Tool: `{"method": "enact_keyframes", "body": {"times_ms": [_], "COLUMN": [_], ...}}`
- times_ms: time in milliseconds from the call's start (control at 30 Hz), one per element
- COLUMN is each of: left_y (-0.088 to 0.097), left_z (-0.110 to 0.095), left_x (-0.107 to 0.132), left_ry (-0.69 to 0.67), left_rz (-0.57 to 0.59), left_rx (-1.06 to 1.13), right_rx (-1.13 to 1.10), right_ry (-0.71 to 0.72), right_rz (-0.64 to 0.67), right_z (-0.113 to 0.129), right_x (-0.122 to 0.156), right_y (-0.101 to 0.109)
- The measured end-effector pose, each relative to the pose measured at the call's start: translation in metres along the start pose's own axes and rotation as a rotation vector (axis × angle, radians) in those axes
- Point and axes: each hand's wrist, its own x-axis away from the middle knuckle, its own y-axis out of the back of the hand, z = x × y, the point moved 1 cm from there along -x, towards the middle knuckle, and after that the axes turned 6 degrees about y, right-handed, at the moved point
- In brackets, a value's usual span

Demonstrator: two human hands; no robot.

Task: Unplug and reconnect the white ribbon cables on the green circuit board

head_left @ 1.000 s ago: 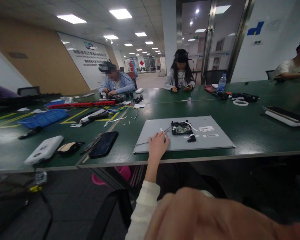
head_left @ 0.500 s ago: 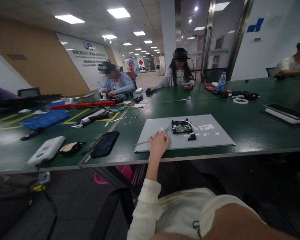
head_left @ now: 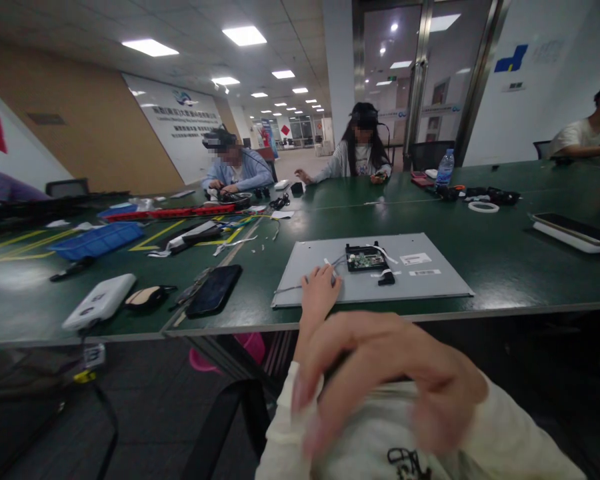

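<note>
The right hand (head_left: 410,353) has come into lower centre, loosely curled, nothing visible in it, so only the left hand (head_left: 321,292) touches the grey panel (head_left: 367,288) mid-frame; whether it grips the cable (head_left: 288,289), I cannot tell.

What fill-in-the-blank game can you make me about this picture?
1. The flat grey rectangular panel is touched by the person's bare ____ hand.
2. The long, open plastic tray near the picture's left edge is coloured ____.
3. The smooth, wide tabletop under the panel is coloured ____.
4. The clear plastic bottle stands in the picture's ____ half.

Missing words: left; blue; green; right.
</note>
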Motion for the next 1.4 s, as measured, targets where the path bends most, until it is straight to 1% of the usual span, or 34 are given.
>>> {"method": "enact_keyframes", "body": {"times_ms": [67, 100, 167, 200, 267, 333, 433, 567, 700, 900, 1000, 1133, 1400], "left_y": [0.001, 0.002, 0.005, 0.006, 0.008, 0.009, 0.01, 0.012, 0.014, 0.009, 0.006, 0.004, 0.0], "left_z": [0.002, 0.002, 0.002, 0.002, 0.001, 0.001, 0.0, -0.001, -0.001, 0.005, 0.008, 0.011, 0.016], "left_x": [0.001, 0.001, 0.002, 0.002, 0.001, 0.0, 0.0, 0.001, 0.002, 0.001, 0.0, -0.001, -0.003], "left_ry": [0.004, 0.008, 0.027, 0.04, 0.066, 0.073, 0.084, 0.108, 0.113, 0.082, 0.066, 0.063, 0.059], "left_rz": [0.0, -0.013, -0.059, -0.082, -0.118, -0.141, -0.157, -0.192, -0.279, -0.411, -0.431, -0.405, -0.364], "left_rx": [0.02, 0.03, 0.046, 0.054, 0.069, 0.081, 0.09, 0.098, 0.127, 0.203, 0.219, 0.232, 0.257], "right_rx": [0.318, 0.505, 0.821, 0.929, 1.053, 1.074, 1.042, 1.014, 1.005, 1.059, 1.115, 1.19, 1.31], "right_ry": [0.003, -0.043, -0.21, -0.285, -0.397, -0.485, -0.556, -0.52, -0.505, -0.65, -0.753, -0.911, -1.165], "right_rz": [0.175, 0.189, 0.271, 0.314, 0.374, 0.418, 0.436, 0.412, 0.399, 0.38, 0.32, 0.224, -0.034], "right_z": [-0.037, -0.058, -0.102, -0.121, -0.149, -0.164, -0.171, -0.172, -0.175, -0.185, -0.192, -0.202, -0.216], "right_x": [-0.009, -0.008, 0.005, 0.015, 0.037, 0.055, 0.07, 0.075, 0.077, 0.077, 0.079, 0.084, 0.1], "right_y": [0.019, 0.031, 0.06, 0.075, 0.101, 0.119, 0.13, 0.13, 0.132, 0.144, 0.153, 0.165, 0.194]}}
